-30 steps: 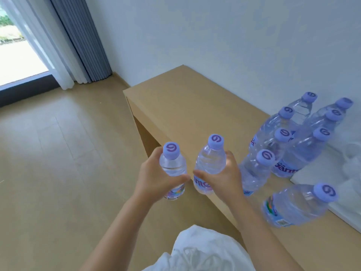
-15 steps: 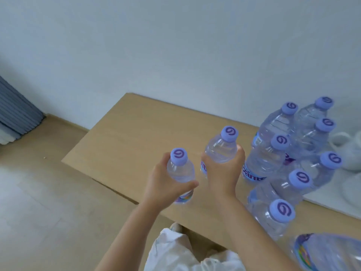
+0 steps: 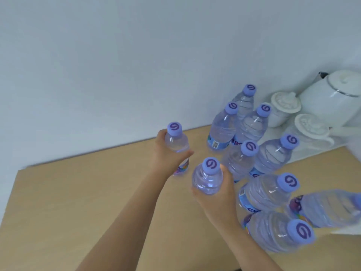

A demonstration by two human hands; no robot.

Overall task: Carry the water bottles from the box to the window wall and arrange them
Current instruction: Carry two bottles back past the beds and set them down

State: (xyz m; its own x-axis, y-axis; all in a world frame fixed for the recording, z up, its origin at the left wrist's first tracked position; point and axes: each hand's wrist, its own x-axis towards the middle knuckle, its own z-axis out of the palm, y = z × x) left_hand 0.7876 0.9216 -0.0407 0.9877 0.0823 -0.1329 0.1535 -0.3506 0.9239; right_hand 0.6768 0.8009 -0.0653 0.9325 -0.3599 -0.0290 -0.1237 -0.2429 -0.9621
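Both hands have carried their gripped bottles (image 3: 176,143) forward over the table (image 3: 78,192); rightmost bottle (image 3: 330,210) cropped.

Left hand (image 3: 168,155) grips a bottle (image 3: 176,142) at frame centre; right hand (image 3: 218,194) grips another bottle (image 3: 207,179) just below-right. Both over the wooden bench (image 3: 78,202). Bottle cluster (image 3: 254,153) stands centre-right; white kettle (image 3: 332,98) w/ lidded cups (image 3: 285,106) upper right.
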